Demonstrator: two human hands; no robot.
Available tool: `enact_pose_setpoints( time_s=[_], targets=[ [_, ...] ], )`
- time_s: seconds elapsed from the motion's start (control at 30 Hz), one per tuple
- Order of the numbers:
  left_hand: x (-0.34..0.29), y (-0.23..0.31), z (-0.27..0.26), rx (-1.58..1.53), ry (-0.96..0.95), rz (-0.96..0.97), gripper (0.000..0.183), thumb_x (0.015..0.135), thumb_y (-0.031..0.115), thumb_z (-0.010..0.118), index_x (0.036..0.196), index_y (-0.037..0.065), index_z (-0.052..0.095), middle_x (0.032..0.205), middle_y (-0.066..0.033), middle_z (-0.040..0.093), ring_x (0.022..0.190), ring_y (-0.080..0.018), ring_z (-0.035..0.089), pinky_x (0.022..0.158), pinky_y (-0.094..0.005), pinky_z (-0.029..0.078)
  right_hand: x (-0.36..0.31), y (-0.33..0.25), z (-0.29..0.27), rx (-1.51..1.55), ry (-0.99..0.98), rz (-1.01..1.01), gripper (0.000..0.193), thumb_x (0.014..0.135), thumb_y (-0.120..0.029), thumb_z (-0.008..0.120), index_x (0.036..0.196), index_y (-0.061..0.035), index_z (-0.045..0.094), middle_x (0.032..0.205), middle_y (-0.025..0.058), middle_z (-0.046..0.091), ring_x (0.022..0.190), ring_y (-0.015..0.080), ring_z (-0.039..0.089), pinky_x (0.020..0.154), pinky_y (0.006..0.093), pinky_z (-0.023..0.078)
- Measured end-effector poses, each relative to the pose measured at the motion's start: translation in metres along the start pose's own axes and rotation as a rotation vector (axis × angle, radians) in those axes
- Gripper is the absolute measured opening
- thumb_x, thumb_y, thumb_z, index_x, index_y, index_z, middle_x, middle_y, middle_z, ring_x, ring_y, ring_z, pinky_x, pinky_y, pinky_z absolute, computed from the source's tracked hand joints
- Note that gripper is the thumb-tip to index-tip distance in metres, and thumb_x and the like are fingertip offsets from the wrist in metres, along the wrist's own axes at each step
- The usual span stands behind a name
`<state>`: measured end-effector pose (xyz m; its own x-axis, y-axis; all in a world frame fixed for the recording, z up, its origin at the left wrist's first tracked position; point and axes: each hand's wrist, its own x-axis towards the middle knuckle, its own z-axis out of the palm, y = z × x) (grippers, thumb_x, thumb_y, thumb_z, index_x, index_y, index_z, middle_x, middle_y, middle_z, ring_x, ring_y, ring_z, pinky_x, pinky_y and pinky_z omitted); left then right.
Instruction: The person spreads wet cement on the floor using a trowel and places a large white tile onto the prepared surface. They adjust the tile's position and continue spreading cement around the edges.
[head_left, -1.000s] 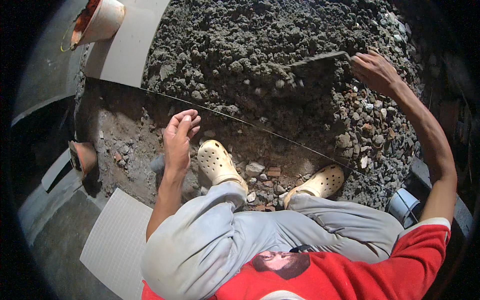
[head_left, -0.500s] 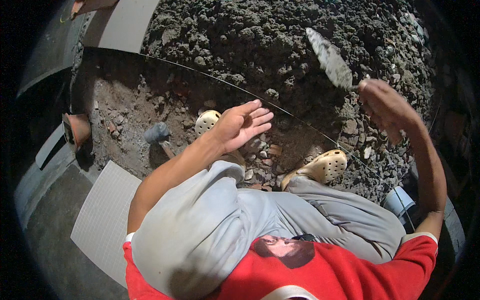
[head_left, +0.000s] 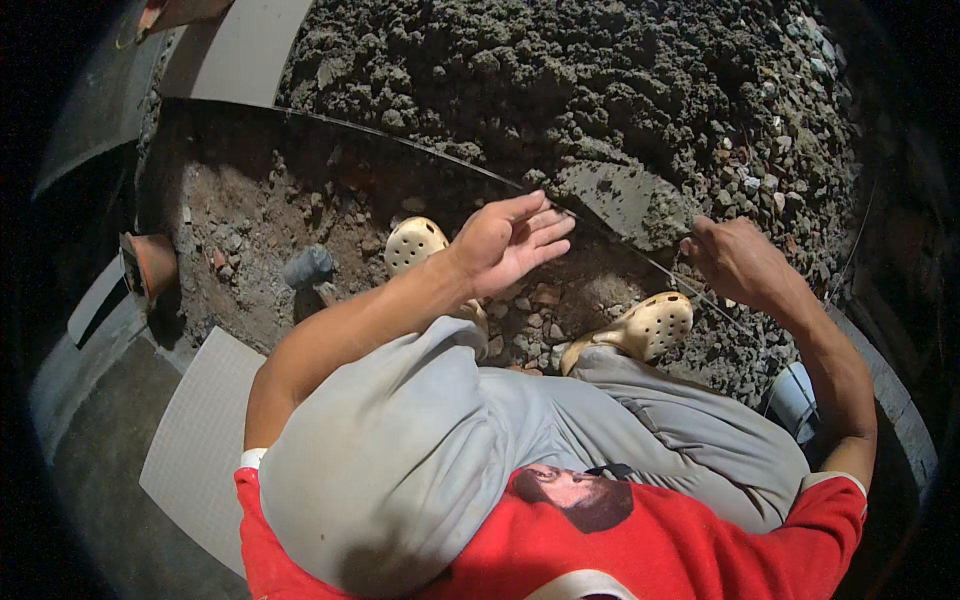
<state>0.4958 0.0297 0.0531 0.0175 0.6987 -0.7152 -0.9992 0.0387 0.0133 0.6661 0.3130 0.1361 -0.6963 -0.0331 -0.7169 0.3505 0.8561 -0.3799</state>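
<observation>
My right hand (head_left: 742,262) is closed around the handle of a pointed trowel (head_left: 632,205), whose blade is smeared with grey mortar. The blade lies low over the near edge of a bed of rough, crumbly mortar (head_left: 480,90), beside a taut string (head_left: 435,152); whether it touches the mortar I cannot tell. My left hand (head_left: 510,240) is held with palm turned up and fingers stretched out, empty, just left of the trowel blade and over the string. The trowel's handle is mostly hidden by my right fist.
A mallet with a grey head (head_left: 308,267) lies in the dirt by my left shoe. Tiles lie at the far left (head_left: 245,55) and near left (head_left: 205,435). An orange bucket (head_left: 152,265) lies tipped at the left; a white bucket (head_left: 793,395) stands by my right arm.
The trowel has come down and nearer to me, from over the mortar to beside the string, its blade turning flatter. My left hand has shifted slightly right.
</observation>
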Motion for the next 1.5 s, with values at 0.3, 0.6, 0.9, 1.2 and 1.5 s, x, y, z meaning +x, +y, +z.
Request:
enact_pose_setpoints(
  time_s=[0.3, 0.6, 0.9, 1.2, 1.5],
  targets=[
    [-0.018, 0.012, 0.001, 0.100, 0.158, 0.017, 0.078, 0.103, 0.028, 0.058, 0.154, -0.014, 0.016, 0.157, -0.0351, 0.030, 0.148, -0.0436, 0.034, 0.119, -0.0532, 0.037, -0.005, -0.003, -0.076, 0.148, -0.010, 0.091, 0.037, 0.104, -0.031, 0.053, 0.088, 0.0023, 0.055, 0.066, 0.0150, 0.056, 0.066, 0.0310, 0.064, 0.067, 0.0468, 0.050],
    [-0.032, 0.032, -0.015, 0.005, 0.395, 0.352, 0.073, 0.098, 0.021, 0.062, 0.152, -0.012, 0.025, 0.163, -0.0303, 0.018, 0.152, -0.0448, 0.024, 0.120, -0.0539, 0.035, 0.086, -0.050, -0.062, 0.551, -0.197, 0.009, 0.041, 0.110, -0.037, 0.043, 0.088, -0.0036, 0.054, 0.068, 0.0016, 0.058, 0.052, 0.0115, 0.056, 0.050, 0.0320, 0.052],
    [-0.026, 0.039, -0.013, -0.056, 0.219, 0.318, 0.066, 0.100, 0.012, 0.057, 0.151, -0.013, 0.023, 0.164, -0.0327, 0.011, 0.153, -0.0422, 0.022, 0.124, -0.0519, 0.031, 0.073, -0.055, -0.061, -0.113, -0.114, -0.158, 0.031, 0.102, -0.022, 0.052, 0.086, 0.0047, 0.057, 0.074, 0.0248, 0.062, 0.072, 0.0451, 0.064, 0.066, 0.0529, 0.048],
    [-0.027, 0.048, -0.017, 0.051, 0.313, 0.258, 0.020, 0.101, 0.012, 0.058, 0.114, -0.004, 0.056, 0.107, -0.0176, 0.064, 0.108, -0.0327, 0.065, 0.104, -0.0511, 0.052, 0.111, -0.058, -0.179, -0.029, 0.111, -0.032, 0.041, 0.108, -0.033, 0.045, 0.086, -0.0037, 0.064, 0.060, 0.0015, 0.053, 0.049, 0.0110, 0.054, 0.040, 0.0319, 0.045],
    [-0.039, 0.047, -0.017, 0.065, 0.360, 0.313, 0.037, 0.099, 0.010, 0.060, 0.129, -0.006, 0.046, 0.131, -0.0224, 0.051, 0.120, -0.0353, 0.058, 0.108, -0.0516, 0.051, 0.159, -0.062, -0.165, 0.390, -0.015, -0.046, 0.045, 0.105, -0.044, 0.047, 0.090, -0.0061, 0.065, 0.063, 0.0012, 0.058, 0.050, 0.0145, 0.056, 0.043, 0.0352, 0.050]
  ],
)
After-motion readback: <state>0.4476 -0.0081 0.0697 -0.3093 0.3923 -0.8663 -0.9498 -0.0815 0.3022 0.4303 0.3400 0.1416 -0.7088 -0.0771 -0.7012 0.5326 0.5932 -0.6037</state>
